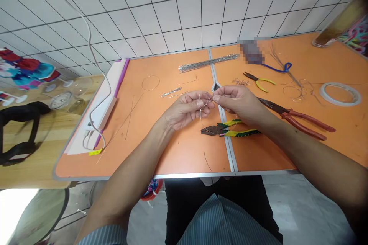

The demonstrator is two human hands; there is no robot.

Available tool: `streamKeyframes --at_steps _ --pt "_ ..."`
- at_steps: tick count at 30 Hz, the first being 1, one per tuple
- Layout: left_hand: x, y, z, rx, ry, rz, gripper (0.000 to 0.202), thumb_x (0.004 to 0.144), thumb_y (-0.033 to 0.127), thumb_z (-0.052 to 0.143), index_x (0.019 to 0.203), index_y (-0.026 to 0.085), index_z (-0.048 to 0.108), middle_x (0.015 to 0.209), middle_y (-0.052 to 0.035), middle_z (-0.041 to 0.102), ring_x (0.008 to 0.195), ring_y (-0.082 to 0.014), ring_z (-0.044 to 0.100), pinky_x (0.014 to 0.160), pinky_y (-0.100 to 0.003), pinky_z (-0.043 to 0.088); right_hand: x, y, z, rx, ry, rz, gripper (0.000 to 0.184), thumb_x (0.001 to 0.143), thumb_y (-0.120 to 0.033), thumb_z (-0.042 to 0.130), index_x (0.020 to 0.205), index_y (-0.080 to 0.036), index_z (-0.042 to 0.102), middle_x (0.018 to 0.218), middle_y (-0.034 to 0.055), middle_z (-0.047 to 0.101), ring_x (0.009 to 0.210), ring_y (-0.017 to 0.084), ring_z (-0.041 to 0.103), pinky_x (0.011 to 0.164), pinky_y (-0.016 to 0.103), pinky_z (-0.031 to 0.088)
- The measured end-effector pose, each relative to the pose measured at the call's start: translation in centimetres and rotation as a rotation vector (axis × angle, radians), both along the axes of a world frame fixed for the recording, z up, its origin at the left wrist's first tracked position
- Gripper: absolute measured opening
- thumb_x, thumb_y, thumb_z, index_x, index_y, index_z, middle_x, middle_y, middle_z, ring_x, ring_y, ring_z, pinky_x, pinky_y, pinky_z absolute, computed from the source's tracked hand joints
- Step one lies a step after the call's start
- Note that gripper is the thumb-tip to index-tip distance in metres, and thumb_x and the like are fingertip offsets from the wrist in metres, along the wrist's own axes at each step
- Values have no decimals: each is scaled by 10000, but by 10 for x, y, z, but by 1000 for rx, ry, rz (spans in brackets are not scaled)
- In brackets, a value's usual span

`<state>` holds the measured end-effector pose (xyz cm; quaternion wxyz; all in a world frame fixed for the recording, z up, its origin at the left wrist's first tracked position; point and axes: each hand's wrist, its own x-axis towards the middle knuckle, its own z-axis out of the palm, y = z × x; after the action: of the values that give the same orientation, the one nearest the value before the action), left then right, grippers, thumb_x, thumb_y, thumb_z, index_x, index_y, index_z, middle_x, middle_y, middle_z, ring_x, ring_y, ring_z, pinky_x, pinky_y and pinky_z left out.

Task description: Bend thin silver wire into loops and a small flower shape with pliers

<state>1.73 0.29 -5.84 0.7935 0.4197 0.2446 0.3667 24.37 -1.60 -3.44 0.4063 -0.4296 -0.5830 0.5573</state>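
Note:
My left hand (184, 110) and my right hand (237, 101) meet above the orange folding table (184, 157), their fingertips pinching a thin wire loop (204, 116). Just below them lie yellow-and-black combination pliers (230, 130). Red-handled pliers (296, 118) lie beside my right wrist. Farther off are small yellow-handled pliers (258, 82) and a bundle of straight steel wires (208, 63). A short wire piece (171, 92) and a bare wire ring (150, 82) lie left of my left hand.
A roll of clear tape (340, 93) and wire scraps lie at the right. A white power strip (100, 109) with its cable runs along the left table edge. A glass jar (336, 21) stands at the far corner. A wooden table (37, 153) holds colourful objects beyond the left edge.

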Motion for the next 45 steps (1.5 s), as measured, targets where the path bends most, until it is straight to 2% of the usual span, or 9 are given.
streamKeyframes --at_steps 7,11,18,35,38,45 --pt "-2 1 -1 32 37 -14 485 680 368 1054 1020 138 794 932 -98 828 753 -149 777 731 -241 632 0 -3 -7 -30 12 20 264 919 -468 799 879 -218 723 597 -67 464 526 99 307 485 285 193" --pt "-2 1 -3 53 58 -14 499 666 406 1061 988 147 782 914 -88 823 740 -143 769 729 -242 626 0 -4 -11 -28 39 40 249 945 -446 790 885 -215 719 611 -59 479 526 96 308 477 282 193" --pt "-3 2 -5 79 42 -46 490 682 430 1055 959 133 781 875 -82 810 698 -131 753 691 -231 612 -4 -9 -3 -20 25 43 215 942 -405 790 871 -210 734 570 -70 461 516 94 318 498 284 238" --pt "-2 2 -5 71 79 -13 527 645 458 1067 921 138 753 834 -70 799 671 -132 749 656 -225 604 -6 -9 -1 -29 4 36 232 935 -429 760 854 -214 727 580 -58 500 528 105 350 491 287 252" --pt "-1 1 -4 80 58 -11 514 662 454 1062 934 141 758 844 -69 803 685 -128 751 674 -223 609 -5 -9 -3 -33 5 24 229 942 -425 763 872 -210 728 589 -55 506 532 103 349 485 282 244" --pt "1 0 -4 69 79 31 566 603 475 1081 912 161 725 827 -50 787 710 -138 750 703 -243 614 -4 -9 -4 -26 19 38 227 955 -428 763 879 -216 732 573 -61 500 520 106 347 494 288 261"
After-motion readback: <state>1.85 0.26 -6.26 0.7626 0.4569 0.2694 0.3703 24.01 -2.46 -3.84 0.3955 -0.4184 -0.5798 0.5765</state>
